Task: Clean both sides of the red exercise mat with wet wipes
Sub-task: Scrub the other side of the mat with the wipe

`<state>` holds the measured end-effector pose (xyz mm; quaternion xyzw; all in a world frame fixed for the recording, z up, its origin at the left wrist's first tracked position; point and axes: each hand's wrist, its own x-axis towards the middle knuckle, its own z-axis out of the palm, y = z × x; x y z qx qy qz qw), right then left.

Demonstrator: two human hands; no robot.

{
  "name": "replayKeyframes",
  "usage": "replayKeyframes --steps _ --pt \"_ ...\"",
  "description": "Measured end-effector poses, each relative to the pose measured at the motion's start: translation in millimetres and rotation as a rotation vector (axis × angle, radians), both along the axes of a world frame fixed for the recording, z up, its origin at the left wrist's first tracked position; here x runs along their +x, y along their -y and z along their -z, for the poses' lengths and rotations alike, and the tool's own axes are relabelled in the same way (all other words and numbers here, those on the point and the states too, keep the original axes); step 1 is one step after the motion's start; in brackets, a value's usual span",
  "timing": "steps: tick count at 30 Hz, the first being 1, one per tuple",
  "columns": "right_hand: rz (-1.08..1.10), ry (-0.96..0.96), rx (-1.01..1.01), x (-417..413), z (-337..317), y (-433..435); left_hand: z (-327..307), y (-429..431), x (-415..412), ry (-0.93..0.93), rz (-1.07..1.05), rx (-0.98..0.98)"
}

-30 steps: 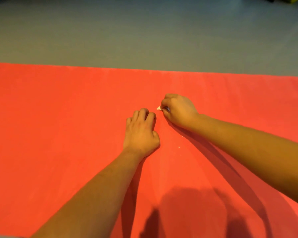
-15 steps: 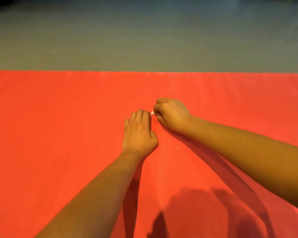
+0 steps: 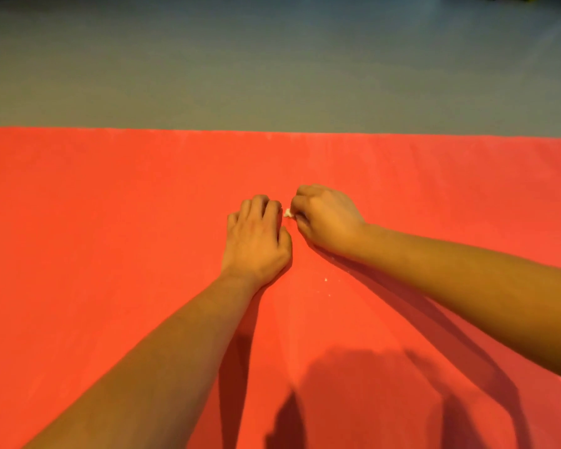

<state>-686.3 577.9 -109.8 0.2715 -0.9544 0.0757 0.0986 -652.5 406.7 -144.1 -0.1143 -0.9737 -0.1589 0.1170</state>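
The red exercise mat lies flat on the floor and fills the lower two thirds of the view. My left hand presses on the mat near its middle, fingers curled under, nothing seen in it. Just to its right, my right hand is closed on a small scrunched white wet wipe, of which only a tip shows at the fingertips, touching the mat. The two hands are almost touching.
Grey floor stretches beyond the mat's far edge. A few tiny white crumbs lie on the mat below my right wrist. Shadows of my arms and head fall on the near part of the mat.
My right hand with the wipe has slid left along the mat, closer to my left hand. The left hand has stayed pressed in place.
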Motion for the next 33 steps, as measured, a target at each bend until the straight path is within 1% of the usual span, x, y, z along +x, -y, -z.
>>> replayKeyframes --steps 3,6,8,11,14,16,20,22,24,29,33 --pt "0.165 -0.014 0.003 -58 -3 4 7 1 -3 0.002 0.041 -0.046" --pt "0.319 -0.027 0.035 -118 -2 1 10 1 -6 0.010 0.046 -0.044" --pt "0.376 -0.019 0.050 -150 -3 1 11 2 -6 0.009 0.034 -0.037" --pt "0.389 0.007 0.073 -177 -8 -1 11 2 -6 0.006 0.033 -0.030" --pt "0.408 0.036 0.004 -178 -7 -6 9 2 -6 0.017 0.027 -0.031" --pt "0.399 0.042 -0.031 -158 -5 -7 8 2 -6 0.022 0.026 -0.040" --pt "0.194 -0.091 0.056 -110 4 -13 8 1 -5 0.013 0.018 -0.060" --pt "0.132 -0.131 0.100 -107 7 -18 8 0 -5 0.010 0.015 -0.066" --pt "0.164 -0.114 0.105 -125 5 -19 9 0 -6 0.011 0.012 -0.061" --pt "0.321 -0.027 0.148 -177 -9 -5 8 1 -6 -0.001 0.014 -0.033" --pt "0.390 0.035 0.136 -169 -18 -3 6 0 -5 0.006 0.016 -0.001"
